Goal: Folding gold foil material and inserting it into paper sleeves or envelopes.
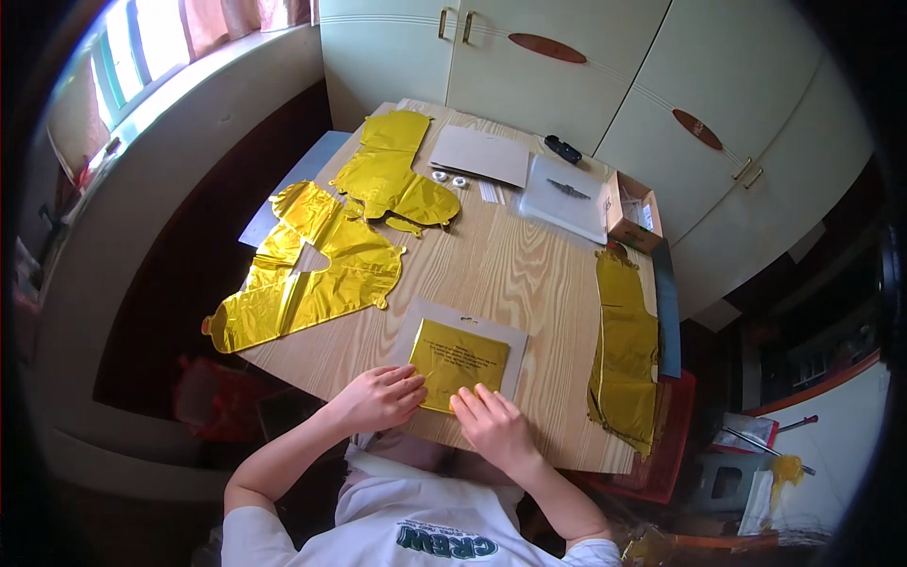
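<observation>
A gold foil balloon (460, 364), folded into a flat square with small dark print, lies on a grey card (513, 354) near the table's front edge. The card, with a hanging slot at its top, shows around the foil's far and side edges. At the foil's lower left edge, my left hand (383, 397) is closed with bent fingers, their tips against it. My right hand (493, 425) grips the near edge right of its middle, fingers together on top. Both thumbs are largely hidden, and the foil's underside cannot be seen.
Flat gold foil balloons lie at left (354, 269), far left (392, 175) and along the right edge (624, 350). Toward the back are grey cards (480, 156), white rolls (459, 182), a clear plastic bag (562, 208), a black object (562, 148) and an open cardboard box (619, 219).
</observation>
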### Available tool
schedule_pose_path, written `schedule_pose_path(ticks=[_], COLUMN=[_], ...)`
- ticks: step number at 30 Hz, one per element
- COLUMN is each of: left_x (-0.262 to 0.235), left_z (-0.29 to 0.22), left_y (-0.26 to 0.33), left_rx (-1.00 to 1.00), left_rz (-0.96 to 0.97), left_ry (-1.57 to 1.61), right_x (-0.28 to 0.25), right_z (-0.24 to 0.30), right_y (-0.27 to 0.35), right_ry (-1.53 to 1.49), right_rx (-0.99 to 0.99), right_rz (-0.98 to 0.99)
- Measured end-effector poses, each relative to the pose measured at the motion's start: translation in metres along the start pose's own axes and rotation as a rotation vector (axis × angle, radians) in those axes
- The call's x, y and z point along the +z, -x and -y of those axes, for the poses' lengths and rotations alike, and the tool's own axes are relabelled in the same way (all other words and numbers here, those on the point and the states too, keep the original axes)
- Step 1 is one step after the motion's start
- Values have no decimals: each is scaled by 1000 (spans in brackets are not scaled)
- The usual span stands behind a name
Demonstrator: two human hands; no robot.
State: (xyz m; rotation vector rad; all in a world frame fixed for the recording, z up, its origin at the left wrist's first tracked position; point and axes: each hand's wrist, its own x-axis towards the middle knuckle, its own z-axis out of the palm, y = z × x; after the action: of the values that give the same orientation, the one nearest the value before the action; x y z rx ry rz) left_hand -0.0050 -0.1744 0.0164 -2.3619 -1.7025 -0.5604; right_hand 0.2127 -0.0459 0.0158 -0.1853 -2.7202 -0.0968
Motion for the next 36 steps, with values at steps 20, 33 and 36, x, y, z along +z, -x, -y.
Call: schedule_pose_path(ticks=[20,33,36], left_x=[-60,-125,-127], left_z=[22,59,62], left_y=[-55,-91,-93], left_rx=[-153,-259,-269], left_rz=[164,411,434], left_ry=[35,254,285], right_x=[-76,177,207], right_z=[-62,-257,-263], right_y=[-84,-297,-311], right_ry=[-416,-164,26], right_rx=[44,333,331], right_rz=[126,-30,-43])
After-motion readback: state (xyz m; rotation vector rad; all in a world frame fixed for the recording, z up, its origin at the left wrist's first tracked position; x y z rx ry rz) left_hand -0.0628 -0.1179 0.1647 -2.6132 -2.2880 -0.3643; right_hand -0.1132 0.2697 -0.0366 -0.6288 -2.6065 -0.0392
